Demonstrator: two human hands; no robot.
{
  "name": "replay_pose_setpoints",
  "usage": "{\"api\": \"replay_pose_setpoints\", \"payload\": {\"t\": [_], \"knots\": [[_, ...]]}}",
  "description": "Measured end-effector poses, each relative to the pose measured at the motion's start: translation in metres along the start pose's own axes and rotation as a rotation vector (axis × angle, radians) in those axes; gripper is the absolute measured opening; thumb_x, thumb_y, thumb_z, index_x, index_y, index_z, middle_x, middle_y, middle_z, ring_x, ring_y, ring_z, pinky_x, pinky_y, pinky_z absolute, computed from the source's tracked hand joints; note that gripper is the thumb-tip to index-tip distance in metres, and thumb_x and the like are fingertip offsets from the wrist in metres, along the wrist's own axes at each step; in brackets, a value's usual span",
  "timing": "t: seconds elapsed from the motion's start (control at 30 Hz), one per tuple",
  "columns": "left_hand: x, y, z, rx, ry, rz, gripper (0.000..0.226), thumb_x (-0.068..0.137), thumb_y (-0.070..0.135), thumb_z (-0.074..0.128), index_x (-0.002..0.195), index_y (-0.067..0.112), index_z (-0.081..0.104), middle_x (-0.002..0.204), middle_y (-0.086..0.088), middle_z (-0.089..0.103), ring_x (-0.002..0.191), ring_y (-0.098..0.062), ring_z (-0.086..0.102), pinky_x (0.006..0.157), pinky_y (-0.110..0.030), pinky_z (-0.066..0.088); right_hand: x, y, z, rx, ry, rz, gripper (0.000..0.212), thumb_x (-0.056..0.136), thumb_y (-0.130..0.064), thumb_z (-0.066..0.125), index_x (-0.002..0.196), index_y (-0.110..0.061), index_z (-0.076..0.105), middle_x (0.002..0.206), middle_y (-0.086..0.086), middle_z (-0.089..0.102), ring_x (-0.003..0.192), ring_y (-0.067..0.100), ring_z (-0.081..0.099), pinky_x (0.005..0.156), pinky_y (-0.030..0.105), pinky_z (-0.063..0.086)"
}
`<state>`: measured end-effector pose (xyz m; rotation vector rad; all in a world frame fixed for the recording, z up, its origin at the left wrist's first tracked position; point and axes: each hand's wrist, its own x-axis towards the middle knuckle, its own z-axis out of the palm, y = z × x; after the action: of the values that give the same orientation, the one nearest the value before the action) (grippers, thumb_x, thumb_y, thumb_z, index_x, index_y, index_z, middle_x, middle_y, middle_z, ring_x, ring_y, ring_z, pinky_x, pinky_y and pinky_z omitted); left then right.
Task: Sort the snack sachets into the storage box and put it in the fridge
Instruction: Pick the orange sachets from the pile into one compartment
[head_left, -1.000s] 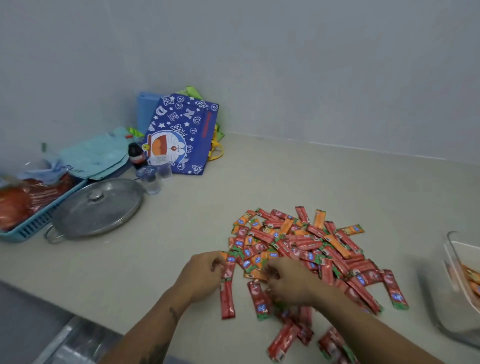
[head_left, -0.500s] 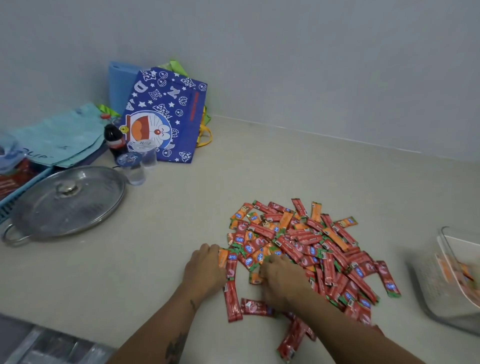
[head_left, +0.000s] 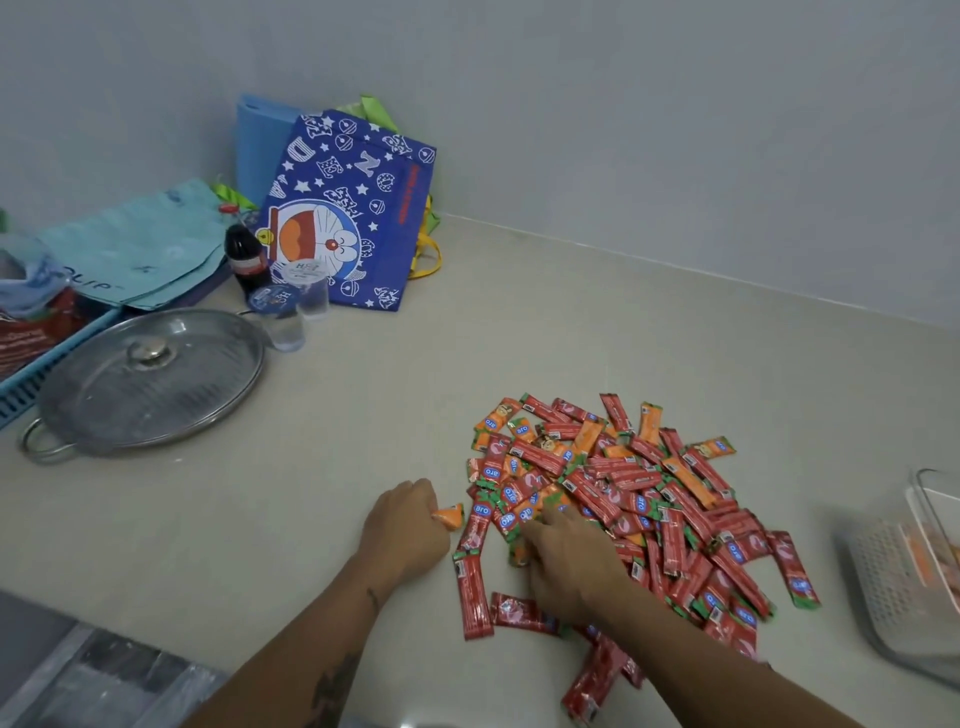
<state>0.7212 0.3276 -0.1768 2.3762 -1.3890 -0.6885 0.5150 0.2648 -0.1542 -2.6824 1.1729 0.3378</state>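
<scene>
The sachets (head_left: 623, 499) lie in one loose heap on the counter (head_left: 363, 415), toward its near right part; red ones far outnumber orange ones, and they overlap too thickly to count. Their long axes point every way, though many run slantwise from far left to near right. A few red strays lie at the heap's near left edge.

The left hand (head_left: 402, 527) rests fisted on the counter just left of the heap, gripping an orange sachet (head_left: 451, 517) whose end sticks out toward the pile. The right hand (head_left: 566, 561) lies palm down on the heap's near left edge, fingers curled into the sachets; whether it actually pinches one I cannot tell, as the fingertips are hidden among the wrappers.

The box (head_left: 914, 582), one only, stands at the right edge of the counter, cut off by the frame, with what look like orange sachets already in it. It lies to the right of both hands, well apart from the left and nearer the right, with the whole heap between. So the right hand seems better placed to carry sachets across.

At the far left corner stand one blue bag (head_left: 353, 223), one dark bottle (head_left: 244, 257), two cups (head_left: 296, 306), one pan lid (head_left: 150, 379) and a blue basket (head_left: 31, 379).
</scene>
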Motion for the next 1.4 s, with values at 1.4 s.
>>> {"api": "replay_pose_setpoints", "payload": {"t": [1.4], "knots": [[0.011, 0.054, 0.021, 0.109, 0.021, 0.351, 0.024, 0.094, 0.028, 0.049, 0.117, 0.021, 0.051, 0.117, 0.000, 0.052, 0.102, -0.022, 0.054, 0.090, -0.039, 0.045, 0.005, 0.043, -0.028, 0.667, -0.069, 0.294, 0.013, 0.094, -0.011, 0.053, 0.087, -0.020, 0.046, 0.083, 0.004, 0.055, 0.072, 0.018, 0.049, 0.060, 0.033, 0.042]]}}
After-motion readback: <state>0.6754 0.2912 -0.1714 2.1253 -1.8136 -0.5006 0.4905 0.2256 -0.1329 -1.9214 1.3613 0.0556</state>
